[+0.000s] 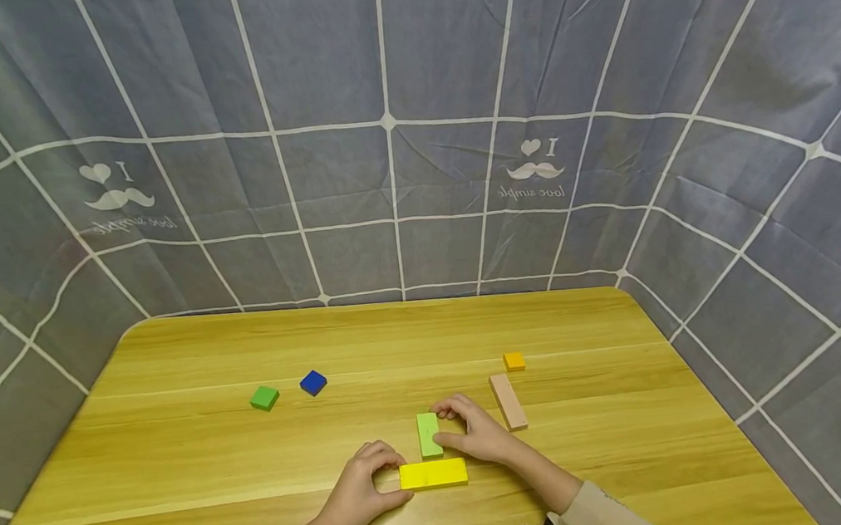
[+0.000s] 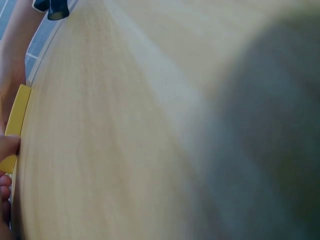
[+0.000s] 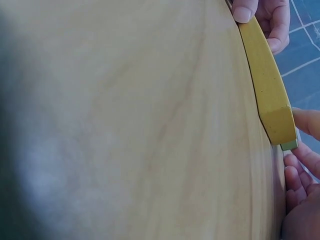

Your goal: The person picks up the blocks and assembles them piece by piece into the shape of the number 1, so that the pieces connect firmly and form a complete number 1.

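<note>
A long yellow block (image 1: 433, 475) lies crosswise on the table near the front. My left hand (image 1: 361, 486) grips its left end, thumb at the near side and fingers at the far side. Just behind it, a light green block (image 1: 428, 435) points away from me, its near end close to the yellow one. My right hand (image 1: 476, 433) holds this green block from the right, the thumb at its side and the fingertips by its far corner. In the right wrist view the yellow block (image 3: 270, 80) hides most of the green block (image 3: 289, 145).
A green square block (image 1: 265, 398) and a blue one (image 1: 313, 383) lie at the back left of the wooden table (image 1: 185, 483). To the right are a pinkish-tan long block (image 1: 509, 402) and a small orange block (image 1: 514, 362). A grey gridded curtain (image 1: 338, 178) surrounds the table.
</note>
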A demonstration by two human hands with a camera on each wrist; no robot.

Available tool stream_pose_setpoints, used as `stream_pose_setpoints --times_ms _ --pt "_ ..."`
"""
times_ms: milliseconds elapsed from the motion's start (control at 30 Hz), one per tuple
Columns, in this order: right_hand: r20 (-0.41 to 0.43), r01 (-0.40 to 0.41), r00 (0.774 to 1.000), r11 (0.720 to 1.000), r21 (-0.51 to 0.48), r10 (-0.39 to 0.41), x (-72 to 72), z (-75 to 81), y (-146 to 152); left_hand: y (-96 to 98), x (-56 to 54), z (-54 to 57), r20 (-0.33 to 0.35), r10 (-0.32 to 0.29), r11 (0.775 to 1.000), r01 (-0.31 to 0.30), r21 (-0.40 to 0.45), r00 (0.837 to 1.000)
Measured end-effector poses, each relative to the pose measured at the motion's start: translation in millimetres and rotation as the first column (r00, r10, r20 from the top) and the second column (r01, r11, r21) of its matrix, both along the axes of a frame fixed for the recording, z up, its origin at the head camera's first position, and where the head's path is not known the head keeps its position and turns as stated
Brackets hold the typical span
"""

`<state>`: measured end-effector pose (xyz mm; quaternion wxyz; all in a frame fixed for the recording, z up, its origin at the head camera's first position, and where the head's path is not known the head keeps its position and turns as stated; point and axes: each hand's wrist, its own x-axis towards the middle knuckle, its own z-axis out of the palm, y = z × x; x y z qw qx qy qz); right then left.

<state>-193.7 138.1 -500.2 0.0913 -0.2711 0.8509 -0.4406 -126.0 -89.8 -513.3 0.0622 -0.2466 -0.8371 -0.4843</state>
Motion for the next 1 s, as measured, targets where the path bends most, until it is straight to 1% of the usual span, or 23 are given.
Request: stream_pose_setpoints --times_ms 133,233,367,567,667,867,1000 --pt "0.018 -0.014 1.0 1.0 -0.023 0.014 -0.8 -0.5 1.0 0.1 0.3 0.1 -0.005 0.001 1.0 -0.001 0.0 1.0" --pt "0.016 -0.023 1.0 0.999 -0.025 0.023 -0.8 -0.1 1.3 0.1 0.4 0.1 -0.003 0.003 1.0 -0.003 0.001 1.0" --pt "-0.012 -0.032 0.999 0.999 -0.015 0.032 -1.2 -0.5 1.5 0.3 0.3 0.0 -0.001 0.004 1.0 -0.004 0.002 1.0" --pt "-0.005 -0.027 1.0 1.0 -0.002 0.027 -0.5 1.1 1.6 0.3 0.0 -0.2 0.005 0.001 1.0 -0.001 0.003 1.0" --pt "-0.019 -0.033 0.999 0.999 0.007 0.033 0.0 1.3 1.9 0.3 0.0 -0.3 0.006 0.001 1.0 -0.001 0.002 1.0" --pt "-0.05 -0.048 0.998 0.999 -0.007 0.048 0.4 1.4 2.1 0.5 -0.3 -0.5 0.002 -0.001 1.0 0.001 -0.004 1.0" --pt "-0.049 -0.052 0.997 0.999 -0.012 0.052 -0.1 1.4 2.6 0.5 -0.4 -0.8 -0.005 -0.001 1.0 0.001 -0.005 1.0"
